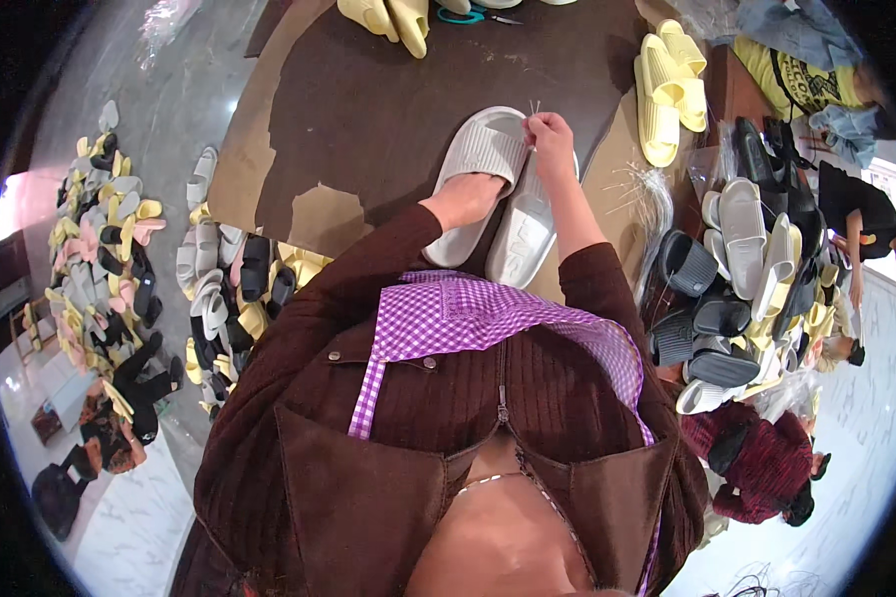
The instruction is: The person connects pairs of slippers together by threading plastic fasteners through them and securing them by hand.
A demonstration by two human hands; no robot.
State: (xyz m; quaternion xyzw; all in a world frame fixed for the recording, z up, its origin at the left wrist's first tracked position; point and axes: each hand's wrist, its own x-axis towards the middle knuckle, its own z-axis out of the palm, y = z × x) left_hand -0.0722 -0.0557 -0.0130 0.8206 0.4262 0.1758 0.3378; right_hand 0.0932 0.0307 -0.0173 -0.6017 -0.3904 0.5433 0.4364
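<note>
Two pale grey slide slippers lie side by side on the brown table, toes pointing away from me. Into the foot opening of the left slipper point(486, 144) reaches my left hand point(465, 199), its fingers closed at the strap and mostly hidden under it. My right hand point(551, 139) is above the toe end of the right slipper point(521, 239), thumb and finger pinched on a thin, pale plastic strand point(535, 107). That hand and forearm cover much of the right slipper's strap.
A bundle of clear thin strands point(651, 204) lies at the table's right edge. Yellow slippers point(659, 99) rest beyond it, with teal-handled scissors point(463, 15) at the far edge. Slipper piles point(742, 239) flank the table on both sides. Other people sit at the right.
</note>
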